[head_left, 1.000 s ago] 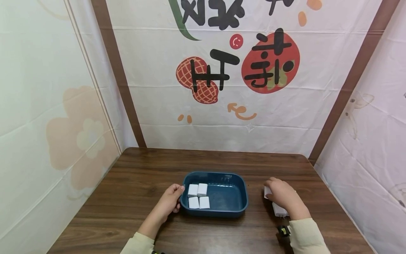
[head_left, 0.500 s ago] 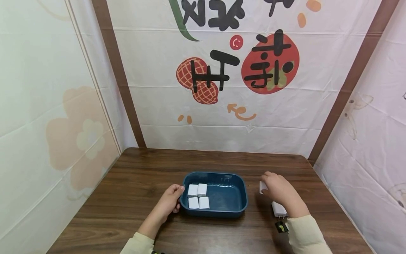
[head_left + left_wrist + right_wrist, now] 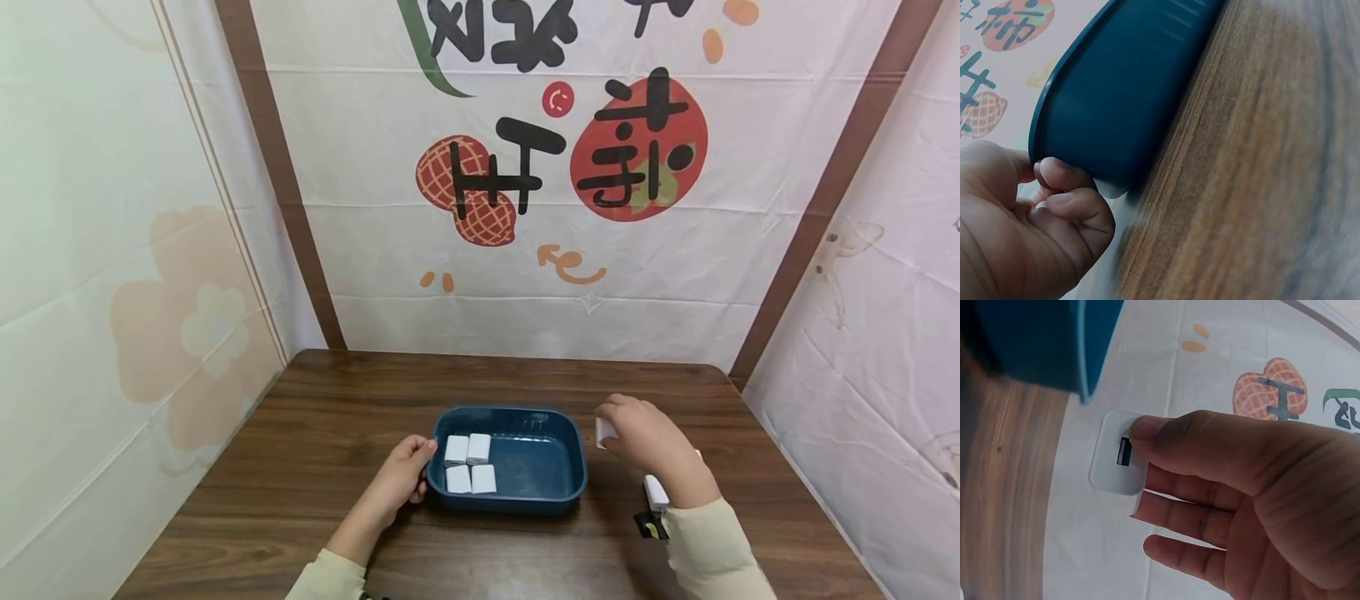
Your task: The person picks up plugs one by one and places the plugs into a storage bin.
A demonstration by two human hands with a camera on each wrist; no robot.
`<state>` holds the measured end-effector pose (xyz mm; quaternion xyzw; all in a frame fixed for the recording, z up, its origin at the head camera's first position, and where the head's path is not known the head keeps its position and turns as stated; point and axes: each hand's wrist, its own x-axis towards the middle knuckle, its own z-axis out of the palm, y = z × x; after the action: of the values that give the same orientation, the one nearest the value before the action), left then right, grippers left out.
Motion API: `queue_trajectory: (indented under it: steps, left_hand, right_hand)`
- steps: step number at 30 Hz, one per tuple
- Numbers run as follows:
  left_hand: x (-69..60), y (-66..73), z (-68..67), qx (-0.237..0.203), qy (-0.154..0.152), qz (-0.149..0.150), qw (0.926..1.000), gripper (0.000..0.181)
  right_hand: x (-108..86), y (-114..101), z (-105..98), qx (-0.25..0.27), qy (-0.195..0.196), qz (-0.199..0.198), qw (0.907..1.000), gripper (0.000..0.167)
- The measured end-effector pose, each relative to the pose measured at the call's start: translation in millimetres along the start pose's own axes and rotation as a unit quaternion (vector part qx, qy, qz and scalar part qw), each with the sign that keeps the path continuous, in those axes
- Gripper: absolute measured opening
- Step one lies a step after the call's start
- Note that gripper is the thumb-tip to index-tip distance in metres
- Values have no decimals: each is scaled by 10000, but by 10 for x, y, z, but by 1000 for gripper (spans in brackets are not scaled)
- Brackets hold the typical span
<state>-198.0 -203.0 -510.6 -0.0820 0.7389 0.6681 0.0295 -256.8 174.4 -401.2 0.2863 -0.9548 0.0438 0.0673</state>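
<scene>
A blue rectangular tray (image 3: pixel 506 503) stands mid-table, with several white square blocks (image 3: pixel 478 449) in its left half. My left hand (image 3: pixel 401 477) pinches the tray's left rim between thumb and curled fingers, as the left wrist view also shows. To the right of the tray, my right hand (image 3: pixel 648 442) holds a white USB charger (image 3: pixel 1110 453) between thumb and fingers, its USB port showing in the right wrist view. The charger is above the table, apart from the tray. Another white charger (image 3: pixel 656 493) lies on the table below the right wrist, partly hidden by the arm.
The brown wooden table (image 3: pixel 360 383) is bordered by a printed white curtain (image 3: pixel 375 250) behind and at both sides. A black and yellow tag (image 3: pixel 651 525) hangs at the right sleeve.
My right hand has moved left toward the tray and lifted the charger from beside the other one. The left hand and tray have stayed put.
</scene>
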Motion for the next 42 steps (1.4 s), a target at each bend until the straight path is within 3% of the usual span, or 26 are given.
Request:
queue_trajectory:
  steps: [16, 42]
  left_hand:
    - [-14, 12, -5, 35, -26, 8, 10000, 31]
    - [-40, 27, -4, 107, -75, 27, 9999, 33]
  right_hand:
    - [76, -231, 30, 176, -25, -275, 9995, 36]
    - [177, -559, 57, -210, -23, -946, 9953, 36]
